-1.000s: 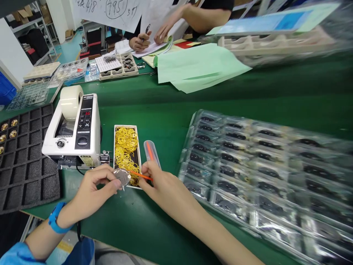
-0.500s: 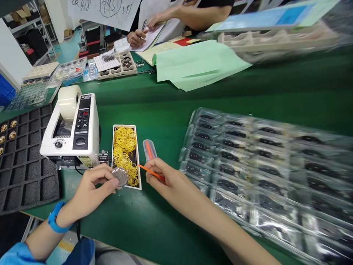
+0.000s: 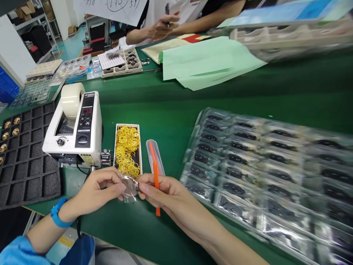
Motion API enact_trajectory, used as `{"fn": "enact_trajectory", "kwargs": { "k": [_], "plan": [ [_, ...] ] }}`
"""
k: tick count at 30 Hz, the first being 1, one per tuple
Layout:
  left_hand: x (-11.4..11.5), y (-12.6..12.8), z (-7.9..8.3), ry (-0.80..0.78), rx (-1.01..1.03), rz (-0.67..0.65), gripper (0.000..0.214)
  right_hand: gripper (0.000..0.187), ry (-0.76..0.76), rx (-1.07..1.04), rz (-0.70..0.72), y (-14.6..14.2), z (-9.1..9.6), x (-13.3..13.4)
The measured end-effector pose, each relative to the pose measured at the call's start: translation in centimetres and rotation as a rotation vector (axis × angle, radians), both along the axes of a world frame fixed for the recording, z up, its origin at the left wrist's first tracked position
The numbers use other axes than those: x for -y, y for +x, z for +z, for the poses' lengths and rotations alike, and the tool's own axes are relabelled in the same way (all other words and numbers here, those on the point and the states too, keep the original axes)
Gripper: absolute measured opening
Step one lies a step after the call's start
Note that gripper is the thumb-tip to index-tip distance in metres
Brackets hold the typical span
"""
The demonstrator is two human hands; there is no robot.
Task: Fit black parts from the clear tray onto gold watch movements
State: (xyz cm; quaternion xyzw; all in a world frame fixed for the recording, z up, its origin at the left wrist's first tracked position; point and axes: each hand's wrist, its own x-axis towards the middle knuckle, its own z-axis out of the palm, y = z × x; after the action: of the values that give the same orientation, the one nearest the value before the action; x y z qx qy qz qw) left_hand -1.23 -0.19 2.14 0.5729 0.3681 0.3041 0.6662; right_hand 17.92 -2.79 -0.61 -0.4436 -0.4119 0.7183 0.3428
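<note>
My left hand (image 3: 106, 189) pinches a shiny round metal piece (image 3: 129, 186), like a watch case, with clear film on it. The fingertips of my right hand (image 3: 162, 191) close on the right edge of the same piece. A flat orange stick (image 3: 156, 180) stays tucked between the fingers of that hand, pointing away from me. Just beyond both hands lies a white-edged box (image 3: 140, 147) with many thin yellow rings (image 3: 127, 141) in it. A clear plastic sleeve (image 3: 158, 156) lies on the table behind the stick.
A white tape dispenser (image 3: 91, 138) stands left of the box, beside a black compartment tray (image 3: 30, 176) with several gold round pieces. At right lie clear blister trays (image 3: 248, 173) of dark parts. Green sheets (image 3: 204, 62) lie opposite, near another person's hand (image 3: 165, 26) holding a pen.
My right hand has moved left and down onto the round piece, and the orange stick has swung upright in its fingers. Across the table, the other person's hand with the pen has risen.
</note>
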Motion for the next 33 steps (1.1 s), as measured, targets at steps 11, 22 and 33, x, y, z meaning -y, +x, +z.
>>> {"fn": "enact_trajectory", "kwargs": {
  "k": [11,22,33],
  "plan": [
    [0.2,-0.2,0.4,0.066,-0.015,-0.04,0.035,0.052,0.025,-0.012,-0.068,-0.7,-0.2,0.2],
    [0.5,-0.3,-0.2,0.516,-0.421,0.097,0.02,0.041,0.385,0.405,-0.28,-1.0,0.9,0.5],
    [0.3,0.1,0.0,0.117,-0.129,0.051,0.028,0.051,0.29,0.225,-0.239,-0.3,-0.2,0.1]
  ]
}}
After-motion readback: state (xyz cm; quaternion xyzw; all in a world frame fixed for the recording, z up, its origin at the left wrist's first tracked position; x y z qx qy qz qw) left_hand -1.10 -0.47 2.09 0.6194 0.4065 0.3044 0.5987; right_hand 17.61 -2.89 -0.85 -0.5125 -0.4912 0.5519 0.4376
